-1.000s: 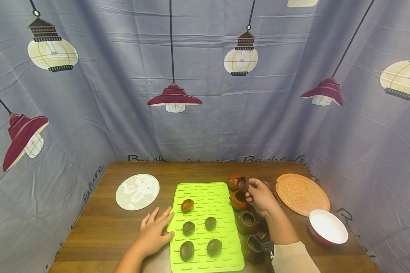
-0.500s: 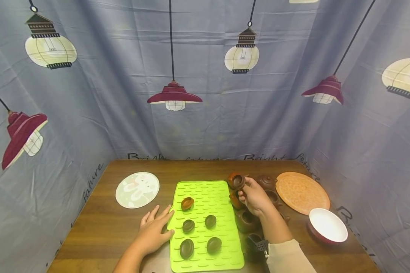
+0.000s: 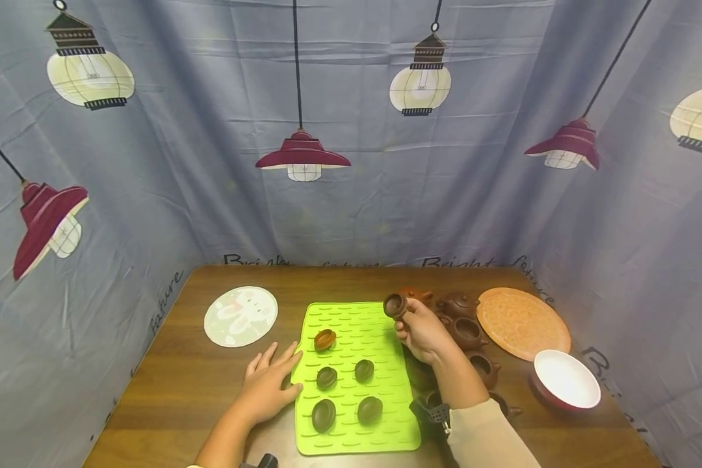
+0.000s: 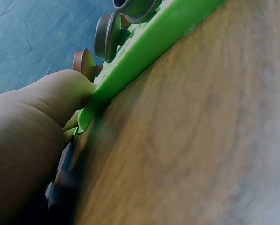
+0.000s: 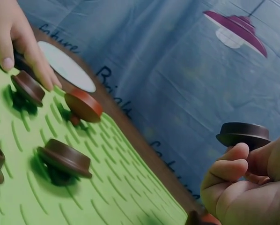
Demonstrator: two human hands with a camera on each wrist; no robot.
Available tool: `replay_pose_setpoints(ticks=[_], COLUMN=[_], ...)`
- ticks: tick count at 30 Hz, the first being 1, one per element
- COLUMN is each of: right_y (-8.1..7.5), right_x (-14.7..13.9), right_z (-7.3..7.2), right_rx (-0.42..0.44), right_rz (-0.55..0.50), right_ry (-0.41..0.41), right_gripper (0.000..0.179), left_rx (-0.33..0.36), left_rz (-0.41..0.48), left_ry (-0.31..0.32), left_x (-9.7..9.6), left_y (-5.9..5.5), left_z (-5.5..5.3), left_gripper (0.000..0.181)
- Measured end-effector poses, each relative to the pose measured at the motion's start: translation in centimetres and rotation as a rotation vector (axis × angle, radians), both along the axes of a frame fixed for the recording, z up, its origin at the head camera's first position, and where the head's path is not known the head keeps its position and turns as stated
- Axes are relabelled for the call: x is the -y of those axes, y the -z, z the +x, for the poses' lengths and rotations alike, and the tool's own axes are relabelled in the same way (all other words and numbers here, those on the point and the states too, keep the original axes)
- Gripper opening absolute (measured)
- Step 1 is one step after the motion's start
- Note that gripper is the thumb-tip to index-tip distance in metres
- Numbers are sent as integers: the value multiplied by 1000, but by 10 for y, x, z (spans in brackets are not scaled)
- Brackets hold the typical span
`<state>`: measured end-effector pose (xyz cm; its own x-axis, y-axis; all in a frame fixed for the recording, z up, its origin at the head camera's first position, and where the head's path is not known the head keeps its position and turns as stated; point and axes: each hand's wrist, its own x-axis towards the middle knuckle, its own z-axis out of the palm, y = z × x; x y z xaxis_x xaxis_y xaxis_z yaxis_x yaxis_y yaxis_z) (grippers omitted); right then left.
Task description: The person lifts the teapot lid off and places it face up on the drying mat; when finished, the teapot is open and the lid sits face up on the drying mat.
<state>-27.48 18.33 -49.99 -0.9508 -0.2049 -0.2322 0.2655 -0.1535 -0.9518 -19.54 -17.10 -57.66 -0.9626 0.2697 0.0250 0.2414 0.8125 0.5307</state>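
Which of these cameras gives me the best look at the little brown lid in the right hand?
The right wrist view: the brown lid appears large and side-on, held in the right hand, which hides its lower part. The head view shows it smaller, hollow side visible; the left wrist view doesn't show it.

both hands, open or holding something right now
Left hand: open, fingers spread at the edge of the green mat.
Right hand: closed, holding a dark brown lid.
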Motion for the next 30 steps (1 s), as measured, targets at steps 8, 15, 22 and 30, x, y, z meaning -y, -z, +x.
replay_pose_setpoints(ticks=[8,15,22,30], right_y=[-1,7,19,28], right_x=[20,38,51,60], right_z=[-3,-4,0,2], right_rx=[8,53,89,121], right_rz=[-16,-7,74,204], right_ry=[-17,-29,-26,-24], right_gripper=[19,24,22,24], left_rx=[-5,3,-1,-2], left_rz=[-5,-1,-1,-5], left_ry=[11,14,12,17], left_x=[-1,0,1,1], left_y=[-3,-4,-2,-2], left_z=[-3,-1,1,1], left_gripper=[69,69,69,69])
